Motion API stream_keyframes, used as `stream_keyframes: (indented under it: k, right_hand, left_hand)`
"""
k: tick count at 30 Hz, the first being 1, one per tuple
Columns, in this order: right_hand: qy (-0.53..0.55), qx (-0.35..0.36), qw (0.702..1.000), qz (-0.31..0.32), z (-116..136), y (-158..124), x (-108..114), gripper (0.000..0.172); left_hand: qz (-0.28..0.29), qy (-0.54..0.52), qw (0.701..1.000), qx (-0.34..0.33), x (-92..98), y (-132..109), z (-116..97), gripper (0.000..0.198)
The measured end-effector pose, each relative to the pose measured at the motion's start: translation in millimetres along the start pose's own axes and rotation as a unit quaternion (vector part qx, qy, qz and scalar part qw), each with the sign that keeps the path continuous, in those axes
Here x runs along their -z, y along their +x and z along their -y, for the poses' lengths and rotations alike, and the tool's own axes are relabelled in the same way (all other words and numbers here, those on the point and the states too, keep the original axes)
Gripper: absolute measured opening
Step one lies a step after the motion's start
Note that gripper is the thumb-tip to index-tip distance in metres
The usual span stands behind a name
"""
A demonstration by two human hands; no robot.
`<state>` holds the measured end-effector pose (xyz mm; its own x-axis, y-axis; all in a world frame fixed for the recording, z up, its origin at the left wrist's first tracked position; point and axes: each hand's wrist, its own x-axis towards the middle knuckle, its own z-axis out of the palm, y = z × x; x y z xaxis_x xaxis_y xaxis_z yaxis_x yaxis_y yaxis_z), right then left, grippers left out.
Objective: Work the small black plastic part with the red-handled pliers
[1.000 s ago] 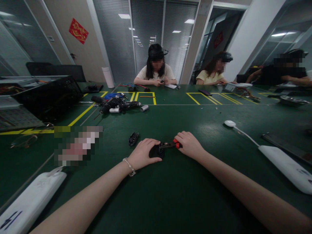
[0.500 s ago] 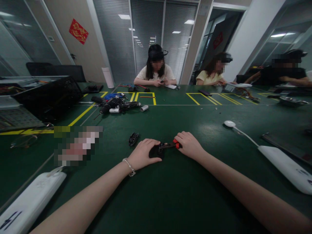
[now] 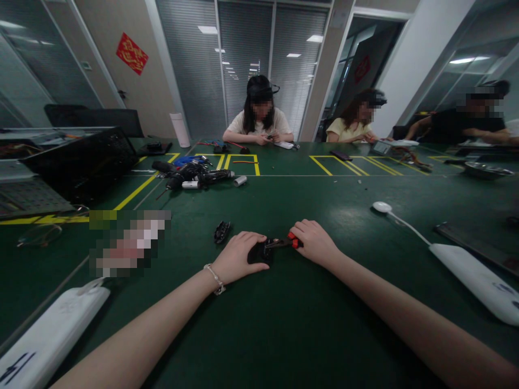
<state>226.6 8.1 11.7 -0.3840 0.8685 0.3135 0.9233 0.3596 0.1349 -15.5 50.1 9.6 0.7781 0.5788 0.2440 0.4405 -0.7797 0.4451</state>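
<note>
Meeting between the two hands, a small black part [image 3: 255, 253] and a pair of pliers [image 3: 281, 243] lie almost in line across the view. The left hand [image 3: 239, 255] grasps the part between thumb and fingers, on or just above the green table [image 3: 263, 335], and covers too much for its long axis to be told. The right hand [image 3: 315, 242] is closed round the red handles [image 3: 295, 243] of the pliers, whose length runs nearly sideways, tip pointing left and reaching over the part (whether the jaws bite on anything is too small to tell). So the left hand is nearer, touching the part itself, while the right reaches it only through the tool. Another black piece [image 3: 223, 232] lies just beyond the left hand.
</note>
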Motion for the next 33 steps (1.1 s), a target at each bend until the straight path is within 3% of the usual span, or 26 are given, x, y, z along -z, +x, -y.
stream_keyframes:
  k: [33]
  right_hand:
    - [0.003,-0.004,1.000,0.003,0.9,-0.3,1.9,0.018]
  left_hand:
    - [0.004,-0.004,1.000,0.002,1.9,-0.3,-2.2,0.056]
